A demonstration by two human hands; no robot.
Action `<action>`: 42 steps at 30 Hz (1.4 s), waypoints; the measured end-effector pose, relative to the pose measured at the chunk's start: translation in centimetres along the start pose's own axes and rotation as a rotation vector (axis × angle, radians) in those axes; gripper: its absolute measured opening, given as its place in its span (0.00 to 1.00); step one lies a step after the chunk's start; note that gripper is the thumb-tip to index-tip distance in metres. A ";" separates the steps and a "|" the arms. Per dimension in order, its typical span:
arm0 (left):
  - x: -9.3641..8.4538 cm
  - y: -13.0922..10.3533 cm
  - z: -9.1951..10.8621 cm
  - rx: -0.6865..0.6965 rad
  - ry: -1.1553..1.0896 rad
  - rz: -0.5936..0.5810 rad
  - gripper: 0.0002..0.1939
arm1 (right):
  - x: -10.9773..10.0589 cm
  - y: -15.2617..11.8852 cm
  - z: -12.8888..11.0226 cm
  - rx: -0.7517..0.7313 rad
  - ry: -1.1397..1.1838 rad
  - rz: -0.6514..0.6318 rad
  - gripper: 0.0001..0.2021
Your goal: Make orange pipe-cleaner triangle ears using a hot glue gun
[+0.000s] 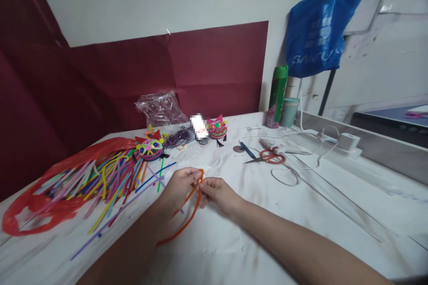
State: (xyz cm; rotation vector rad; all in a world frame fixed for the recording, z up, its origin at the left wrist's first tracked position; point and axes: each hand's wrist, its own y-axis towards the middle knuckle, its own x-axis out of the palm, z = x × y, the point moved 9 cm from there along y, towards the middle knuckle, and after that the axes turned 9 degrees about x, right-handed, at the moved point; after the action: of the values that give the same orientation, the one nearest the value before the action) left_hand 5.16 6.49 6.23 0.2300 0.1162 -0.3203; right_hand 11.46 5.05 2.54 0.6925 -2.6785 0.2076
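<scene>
Pinches a bent orange fuzzy stem (pixel 191 219) between thumb and forefinger of the left hand (pixel 182 185), at its upper bend. Presses thumb and forefinger of the right hand (pixel 219 192) together on the same stem just below, with both hands nearly touching. Keeps the remaining right fingers curled; cannot tell exactly the pose of the remaining left ones. Holds the stem above the middle of a white marbled tabletop (pixel 230 260), with two orange lengths trailing down toward the left forearm.

Has at the left a spread-out, translucent red plastic bag (pixel 107 144), with a large heap of multicoloured fuzzy stems (pixel 104 173) lying across it and spilling past its edge onto the tabletop. Cannot tell the number inside.

Has at the heap's far right side a round, mask-like ornament with a yellow-green face (pixel 150 148), and farther right a second one with pink ears (pixel 218 129). Has near the wall a crumpled clear plastic bag (pixel 160 107), with contents hard to make out.

Has at the right a hanging blue plastic bag with white lettering (pixel 314 31), with contents hidden, and below it a pale green cup (pixel 289 113) just beside a tall green-capped spray can (pixel 278 93). Cannot see into the cup. Has orange-handled scissors (pixel 264 158) well apart from the stem.
</scene>
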 end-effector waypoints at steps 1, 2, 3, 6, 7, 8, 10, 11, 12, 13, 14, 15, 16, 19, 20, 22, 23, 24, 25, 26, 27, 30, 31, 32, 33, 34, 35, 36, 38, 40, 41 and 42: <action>-0.1 -0.1 -0.1 -0.012 -0.015 0.000 0.13 | 0.1 -0.1 0.1 0.005 -0.007 -0.006 0.20; -0.1 -0.3 -0.2 -0.022 -0.028 0.000 0.13 | 0.2 -0.1 0.2 0.004 -0.016 -0.013 0.20; 0.0 -0.4 -0.1 -0.032 -0.039 0.001 0.12 | 0.4 -0.2 0.2 0.001 -0.029 -0.023 0.19; -0.1 -0.9 0.3 -0.056 -0.035 0.041 0.09 | 0.1 -0.4 -0.1 -0.027 -0.116 0.013 0.17; -0.4 -1.1 0.6 -0.051 -0.006 0.077 0.08 | -0.4 -0.5 -0.5 -0.061 -0.165 0.076 0.15; -0.7 -1.2 1.0 -0.037 0.029 0.117 0.07 | -1.0 -0.7 -1.1 -0.115 -0.226 0.156 0.12; -1.3 -1.4 1.8 0.002 0.094 0.174 0.05 | -1.8 -1.6 -2.8 -0.270 -0.363 0.309 0.07; -1.4 -1.4 2.0 0.019 0.115 0.182 0.05 | -1.9 -2.2 -3.6 -0.356 -0.434 0.354 0.09; -1.4 -1.4 2.1 0.031 0.125 0.178 0.05 | -1.6 -2.7 -4.3 -0.431 -0.504 0.371 0.13; -1.4 -1.4 2.0 0.036 0.129 0.166 0.06 | -1.3 -3.1 -4.8 -0.492 -0.567 0.371 0.16; -1.3 -1.3 1.8 0.038 0.129 0.156 0.06 | -0.9 -3.4 -5.1 -0.537 -0.624 0.363 0.17; -1.4 -1.2 1.6 0.034 0.124 0.155 0.07 | -0.5 -3.6 -5.3 -0.570 -0.673 0.352 0.18; -1.4 -1.1 1.3 0.029 0.112 0.158 0.07 | -0.2 -3.7 -5.3 -0.591 -0.708 0.339 0.18; -1.3 -1.0 0.8 0.013 0.052 0.157 0.07 | 0.2 -3.7 -5.0 -0.603 -0.738 0.305 0.18; -1.2 -1.0 0.8 0.008 0.027 0.151 0.07 | 0.2 -3.6 -4.9 -0.590 -0.718 0.302 0.18; -0.9 -1.0 1.0 -0.001 -0.018 0.129 0.07 | -0.3 -3.3 -4.5 -0.532 -0.625 0.308 0.17; -0.9 -1.1 1.1 -0.004 -0.032 0.121 0.07 | -0.6 -3.1 -4.4 -0.495 -0.562 0.313 0.17; -0.8 -1.1 1.1 -0.003 -0.041 0.108 0.08 | -0.9 -3.0 -4.3 -0.460 -0.498 0.313 0.16; -0.6 -1.1 1.2 0.003 -0.048 0.089 0.08 | -1.1 -2.8 -4.2 -0.431 -0.441 0.304 0.14; -0.5 -1.1 1.2 0.009 -0.056 0.068 0.08 | -1.2 -2.6 -4.2 -0.407 -0.395 0.290 0.12; -0.4 -1.1 1.1 0.012 -0.068 0.047 0.08 | -1.2 -2.5 -4.2 -0.387 -0.360 0.273 0.11; 0.0 -1.0 0.4 -0.013 -0.130 -0.009 0.08 | -1.0 -2.1 -4.4 -0.344 -0.297 0.216 0.10; 0.2 -1.0 0.2 -0.031 -0.149 -0.021 0.08 | -0.9 -2.0 -4.4 -0.336 -0.284 0.194 0.10; 0.3 -1.0 0.1 -0.048 -0.166 -0.031 0.08 | -0.8 -2.0 -4.5 -0.336 -0.276 0.173 0.10; 0.4 -1.1 0.0 -0.063 -0.180 -0.041 0.08 | -0.6 -2.1 -4.7 -0.342 -0.273 0.158 0.10; 0.5 -1.1 0.0 -0.075 -0.191 -0.049 0.08 | -0.5 -2.1 -4.9 -0.350 -0.275 0.148 0.10; 0.6 -1.2 0.1 -0.087 -0.198 -0.056 0.08 | -0.5 -2.2 -5.1 -0.356 -0.277 0.144 0.11; 0.7 -1.3 0.1 -0.097 -0.197 -0.064 0.08 | -0.5 -2.3 -5.3 -0.358 -0.278 0.147 0.11; 0.8 -1.4 0.1 -0.114 -0.156 -0.077 0.08 | -0.9 -2.4 -5.5 -0.355 -0.277 0.183 0.12; 0.6 -1.4 0.1 -0.106 -0.081 -0.076 0.08 | -1.5 -2.2 -5.3 -0.332 -0.241 0.221 0.13; 0.4 -1.3 0.1 -0.087 -0.053 -0.067 0.08 | -1.8 -2.1 -5.0 -0.311 -0.201 0.228 0.13; 0.3 -1.2 0.2 -0.061 -0.040 -0.052 0.08 | -1.9 -1.8 -4.6 -0.286 -0.154 0.218 0.13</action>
State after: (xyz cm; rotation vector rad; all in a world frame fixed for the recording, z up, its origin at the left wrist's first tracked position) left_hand 5.06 5.22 6.13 0.1600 0.0928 -0.3719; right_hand 15.32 5.35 6.15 0.3404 -2.8481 -0.1789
